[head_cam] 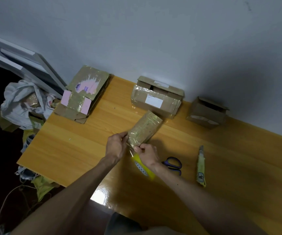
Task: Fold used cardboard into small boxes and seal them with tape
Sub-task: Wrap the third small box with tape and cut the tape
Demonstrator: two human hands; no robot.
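A small tape-covered cardboard box (145,128) lies tilted near the middle of the wooden table (79,150). My left hand (115,146) pinches the box's near left corner. My right hand (147,154) pinches a strip of clear tape (131,150) at the box's near end. Under my right wrist lies a yellow-cored tape roll (143,167), from which the strip runs up.
Purple-handled scissors (174,164) and a yellow utility knife (201,167) lie right of my hands. Against the wall stand a flattened pink-and-brown carton stack (82,94), a taped box (157,97) and a small open box (206,113). A white bag of cardboard scraps (23,102) sits off the table's left edge.
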